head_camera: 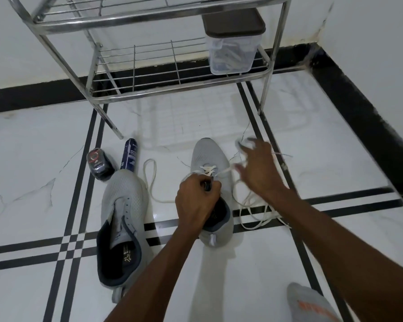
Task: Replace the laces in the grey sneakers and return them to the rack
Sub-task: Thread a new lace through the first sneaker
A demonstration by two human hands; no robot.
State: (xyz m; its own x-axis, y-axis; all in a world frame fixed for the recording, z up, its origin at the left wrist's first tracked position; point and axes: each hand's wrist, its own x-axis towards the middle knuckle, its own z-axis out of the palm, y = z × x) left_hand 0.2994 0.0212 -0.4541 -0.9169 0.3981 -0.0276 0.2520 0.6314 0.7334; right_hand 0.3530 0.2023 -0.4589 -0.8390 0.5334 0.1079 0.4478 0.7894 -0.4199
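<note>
Left hand (pixel 197 201) pinches the tongue of the light grey mesh sneaker (pixel 211 182) on the floor while the blurred right hand (pixel 258 168), grip unclear, pulls the limp white flat lace (pixel 223 171), best taken near its tip.

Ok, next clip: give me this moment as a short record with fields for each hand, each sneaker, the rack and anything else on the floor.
left hand: left hand grips the tongue area of the right-side sneaker
right hand: right hand blurred, pulling the white lace
right-side sneaker: lowest eyelets laced
left-side sneaker: left-side sneaker has no lace
rack: steel rack holds a lidded clear container, no shoes
floor: spray can, small dark tin, loose lace loop
</note>
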